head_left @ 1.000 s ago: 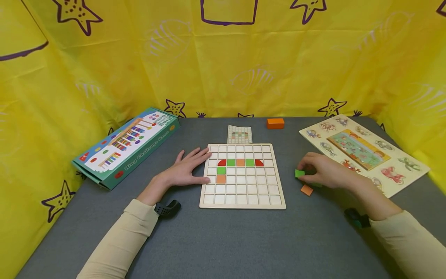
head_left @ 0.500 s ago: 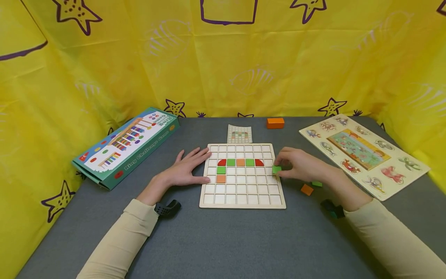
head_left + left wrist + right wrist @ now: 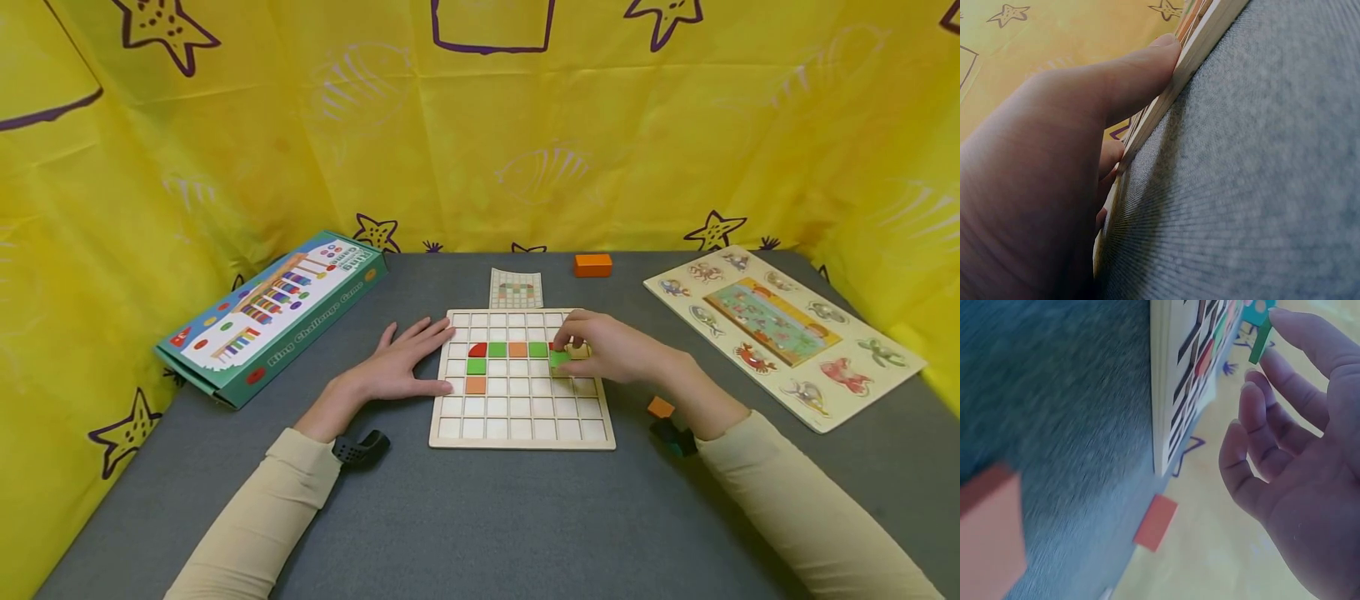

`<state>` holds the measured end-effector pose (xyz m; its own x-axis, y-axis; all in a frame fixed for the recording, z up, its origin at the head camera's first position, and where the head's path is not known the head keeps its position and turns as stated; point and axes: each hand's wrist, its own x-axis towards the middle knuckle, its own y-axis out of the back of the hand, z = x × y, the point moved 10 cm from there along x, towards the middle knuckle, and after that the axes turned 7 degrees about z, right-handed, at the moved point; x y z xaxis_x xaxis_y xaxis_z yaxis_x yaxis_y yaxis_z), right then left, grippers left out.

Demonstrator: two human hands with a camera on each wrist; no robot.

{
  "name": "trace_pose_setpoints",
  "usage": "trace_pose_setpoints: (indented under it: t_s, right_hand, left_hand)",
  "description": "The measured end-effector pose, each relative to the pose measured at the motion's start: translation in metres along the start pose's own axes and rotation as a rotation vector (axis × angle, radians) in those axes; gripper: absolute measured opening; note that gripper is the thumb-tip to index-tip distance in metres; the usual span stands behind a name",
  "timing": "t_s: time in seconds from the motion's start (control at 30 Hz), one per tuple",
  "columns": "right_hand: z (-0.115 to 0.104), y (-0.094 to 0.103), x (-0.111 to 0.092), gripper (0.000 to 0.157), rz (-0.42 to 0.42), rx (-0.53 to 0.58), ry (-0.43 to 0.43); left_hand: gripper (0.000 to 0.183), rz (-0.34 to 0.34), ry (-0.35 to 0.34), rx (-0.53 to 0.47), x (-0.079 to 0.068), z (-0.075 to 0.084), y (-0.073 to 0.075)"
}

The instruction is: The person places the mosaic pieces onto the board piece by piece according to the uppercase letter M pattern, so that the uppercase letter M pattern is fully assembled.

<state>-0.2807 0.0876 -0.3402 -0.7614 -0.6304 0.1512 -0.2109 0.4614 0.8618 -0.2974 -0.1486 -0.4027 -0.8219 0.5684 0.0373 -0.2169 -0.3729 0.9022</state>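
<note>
A wooden grid board (image 3: 521, 429) lies on the grey table. My left hand (image 3: 393, 365) rests at its left edge, fingers spread, with the thumb against the rim in the left wrist view. My right hand (image 3: 618, 348) pinches a green square tile (image 3: 1261, 342) between thumb and index finger over the board's right side, just below the right red piece. In the grid, a row runs from a red rounded piece (image 3: 478, 350) through green, orange and green squares to another red one, partly covered by my fingers. Under its left end sit a green square (image 3: 476, 367) and an orange square (image 3: 476, 386).
Behind the board lies a small pattern card (image 3: 516, 288). An orange tile (image 3: 661, 407) is on the table by my right wrist. Farther back is an orange block (image 3: 592, 266). A sea-animal puzzle board (image 3: 795, 400) lies right, a green game box (image 3: 300, 333) left.
My right hand has carried the green tile leftward from the table on the right to over the board. A green tile left on the table is now hidden behind that arm. My left hand stays put.
</note>
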Motion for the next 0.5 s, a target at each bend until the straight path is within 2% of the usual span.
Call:
trace_pose_setpoints:
  t_s: [0.27,0.5]
  right_hand:
    - [-0.011,-0.01,0.016,0.02,-0.005,-0.005,0.044]
    - [-0.015,-0.022,0.03,0.021,-0.038,0.004,0.021]
  left_hand:
    - [0.096,0.002,-0.005,-0.001,0.0,0.001,0.0]
    - [0.096,0.003,-0.006,0.003,0.0,0.001,0.0]
